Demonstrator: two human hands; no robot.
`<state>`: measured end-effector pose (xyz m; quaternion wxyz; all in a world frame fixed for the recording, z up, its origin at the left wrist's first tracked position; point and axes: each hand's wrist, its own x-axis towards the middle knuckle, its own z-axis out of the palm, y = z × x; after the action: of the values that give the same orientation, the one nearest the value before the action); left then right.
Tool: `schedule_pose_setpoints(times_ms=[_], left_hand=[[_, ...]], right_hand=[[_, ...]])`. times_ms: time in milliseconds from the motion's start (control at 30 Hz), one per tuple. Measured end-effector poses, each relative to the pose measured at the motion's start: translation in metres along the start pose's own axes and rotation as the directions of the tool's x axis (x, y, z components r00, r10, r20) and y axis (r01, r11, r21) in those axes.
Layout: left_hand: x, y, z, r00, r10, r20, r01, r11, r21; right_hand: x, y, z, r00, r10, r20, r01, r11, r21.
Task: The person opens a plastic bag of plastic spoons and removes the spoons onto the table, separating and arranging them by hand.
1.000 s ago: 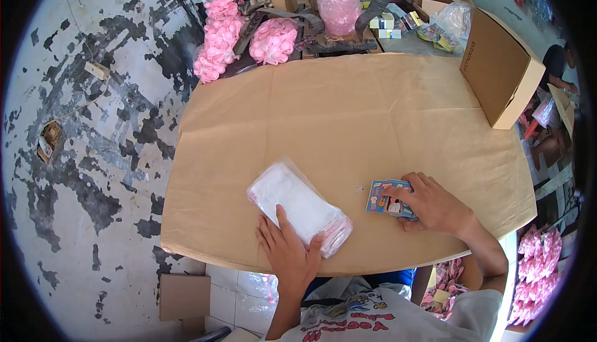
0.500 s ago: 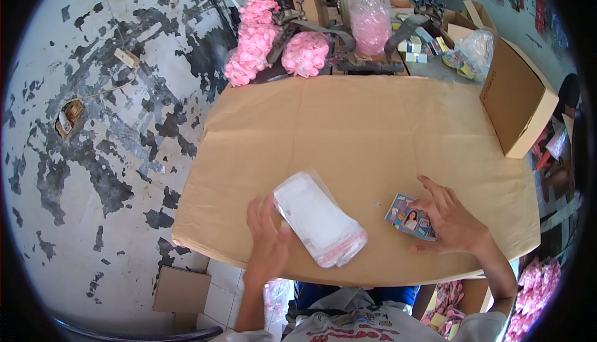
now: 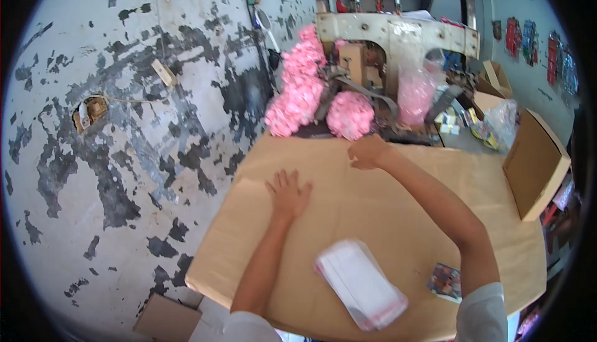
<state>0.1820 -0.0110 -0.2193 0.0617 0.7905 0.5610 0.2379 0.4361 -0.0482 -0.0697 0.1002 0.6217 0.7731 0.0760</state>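
Note:
My left hand (image 3: 290, 196) lies flat on the brown paper table cover (image 3: 267, 161), fingers spread, holding nothing. Farther off, my right hand (image 3: 369, 152) is at the table's far edge, just in front of a round bundle of pink pieces (image 3: 350, 115). Its fingers are curled in, and whatever they may hold is hidden. A stack of clear plastic bags with white inside (image 3: 362, 285) rests on the near part of the table. To its right, beside my right arm, is a small colourful card pack (image 3: 445, 281).
A tall pink bundle (image 3: 297, 87) stands at the back left, near the peeling wall (image 3: 124, 155). Behind the table is a cream metal machine (image 3: 398, 34) with a clear bag of pink pieces (image 3: 415, 96). An open cardboard box (image 3: 535, 168) stands at the right edge.
Both hands have moved forward over the table, the right one leaving the card pack and reaching the far edge. The view has tilted up, so the table items appear lower.

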Motion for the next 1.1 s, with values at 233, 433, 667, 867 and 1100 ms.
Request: schedule_pose_setpoints(times_ms=[233,433,667,867,1100], left_hand=[[-0.003,-0.002,-0.006,0.998,0.009,-0.055,-0.010,1.000,-0.019],[0.016,-0.009,0.012,0.973,0.064,-0.221,-0.074,0.997,-0.035],[0.012,-0.017,0.003,0.983,0.055,-0.175,-0.062,0.997,-0.038],[0.005,-0.013,0.001,0.985,0.042,-0.169,-0.053,0.997,-0.061],[0.003,-0.014,-0.005,0.996,0.029,-0.082,-0.032,0.999,-0.035]], right_hand=[[0.214,-0.045,-0.005,0.747,0.112,-0.655,-0.123,0.992,0.029],[0.302,-0.021,0.023,0.600,0.312,-0.737,-0.385,0.920,0.076],[0.329,0.023,-0.079,0.161,0.603,-0.781,0.065,0.783,0.618],[0.326,0.041,-0.130,-0.011,0.551,-0.834,0.305,0.796,0.522],[0.271,-0.008,-0.178,0.055,0.637,-0.769,0.646,0.564,0.514]])
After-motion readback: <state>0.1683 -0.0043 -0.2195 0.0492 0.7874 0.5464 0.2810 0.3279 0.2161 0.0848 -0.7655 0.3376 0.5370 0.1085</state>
